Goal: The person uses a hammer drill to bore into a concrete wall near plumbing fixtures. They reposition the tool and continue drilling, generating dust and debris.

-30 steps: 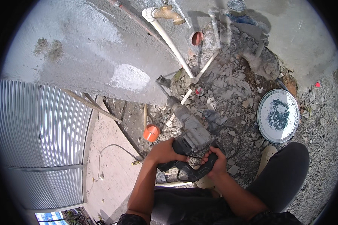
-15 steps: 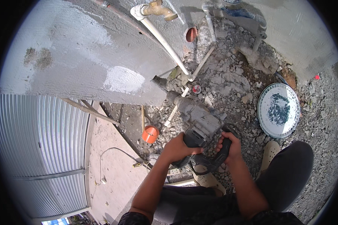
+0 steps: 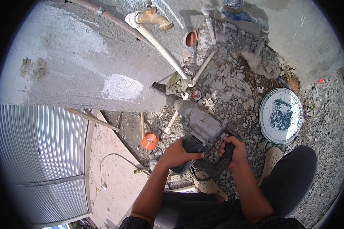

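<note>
A dusty grey and black demolition hammer lies across the middle of the view, with its nose toward the upper left. Its wide flat chisel is at the lower right corner of the grey plastered wall; whether the tip touches the wall I cannot tell. My left hand clasps the black motor housing from the left, thumb lying over it. Around the black rear handle, my right hand is closed, its fingers wrapped round the grip. Below the tool hangs a loop of black cord.
Broken rubble covers the ground by white pipes and a brass tap. A round white lid with dark stains lies at right. An orange pipe piece sits left of the hammer. Corrugated metal stands at far left.
The whole view has shifted slightly, so the wall, tap and lid appear lower and a little further left. Both hands keep their hold on the demolition hammer.
</note>
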Tool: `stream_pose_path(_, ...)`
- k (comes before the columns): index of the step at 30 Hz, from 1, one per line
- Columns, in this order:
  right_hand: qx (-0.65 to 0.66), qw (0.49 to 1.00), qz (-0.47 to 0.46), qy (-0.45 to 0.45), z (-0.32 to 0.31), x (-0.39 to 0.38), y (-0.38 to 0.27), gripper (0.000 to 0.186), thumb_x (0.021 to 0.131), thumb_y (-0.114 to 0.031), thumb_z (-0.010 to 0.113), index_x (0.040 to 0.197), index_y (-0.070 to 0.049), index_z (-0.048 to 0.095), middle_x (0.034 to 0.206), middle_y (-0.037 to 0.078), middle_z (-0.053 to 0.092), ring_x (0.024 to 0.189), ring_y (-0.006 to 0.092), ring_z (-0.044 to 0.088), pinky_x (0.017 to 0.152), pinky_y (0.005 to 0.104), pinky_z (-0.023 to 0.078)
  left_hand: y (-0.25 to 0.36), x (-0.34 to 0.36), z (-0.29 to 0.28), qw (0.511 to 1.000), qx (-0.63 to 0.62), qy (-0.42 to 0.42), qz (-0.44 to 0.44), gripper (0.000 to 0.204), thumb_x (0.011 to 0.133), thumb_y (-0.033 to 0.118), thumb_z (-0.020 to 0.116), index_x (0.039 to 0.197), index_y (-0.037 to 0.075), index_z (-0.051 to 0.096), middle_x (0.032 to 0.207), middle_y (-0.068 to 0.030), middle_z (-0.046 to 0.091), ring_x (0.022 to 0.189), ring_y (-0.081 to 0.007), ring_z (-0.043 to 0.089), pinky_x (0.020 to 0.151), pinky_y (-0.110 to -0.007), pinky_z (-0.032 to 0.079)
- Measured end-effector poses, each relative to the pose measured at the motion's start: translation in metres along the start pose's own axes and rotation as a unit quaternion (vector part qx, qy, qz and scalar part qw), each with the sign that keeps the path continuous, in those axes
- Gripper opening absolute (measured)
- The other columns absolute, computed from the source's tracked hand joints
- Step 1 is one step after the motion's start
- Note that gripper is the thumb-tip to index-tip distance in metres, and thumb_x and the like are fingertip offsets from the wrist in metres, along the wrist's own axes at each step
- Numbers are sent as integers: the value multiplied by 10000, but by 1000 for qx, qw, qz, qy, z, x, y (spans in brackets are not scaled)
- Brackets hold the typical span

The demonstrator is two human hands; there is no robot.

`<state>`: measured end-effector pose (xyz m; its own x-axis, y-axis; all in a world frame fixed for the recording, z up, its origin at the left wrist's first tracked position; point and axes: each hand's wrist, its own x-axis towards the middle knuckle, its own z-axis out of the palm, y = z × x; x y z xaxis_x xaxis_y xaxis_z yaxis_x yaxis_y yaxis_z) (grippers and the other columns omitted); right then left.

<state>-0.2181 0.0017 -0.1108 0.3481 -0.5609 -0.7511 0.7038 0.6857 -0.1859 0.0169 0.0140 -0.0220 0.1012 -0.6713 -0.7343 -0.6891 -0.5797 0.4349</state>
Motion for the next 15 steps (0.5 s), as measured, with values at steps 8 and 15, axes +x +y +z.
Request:
stream_pose_path(8,22,1000,-1,11,4,-4,7,118,906,-143,652,886,-27,640,704,94,611,572,220,582,538,381,492,-1,-3,0,1000,-10,7,3,1043,598,572,952,1329,-86,606,1213,-229,739,1137,-332,724,1020,-394,529)
stream_pose_path(15,1,1000,-16,10,7,-10,8,138,912,-148,676,903,-12,651,726,100,626,587,214,604,542,373,511,-6,-8,-1,999,-48,4,14,1002,633,481,977,1339,-113,587,1254,-218,719,1157,-298,705,1032,-391,528)
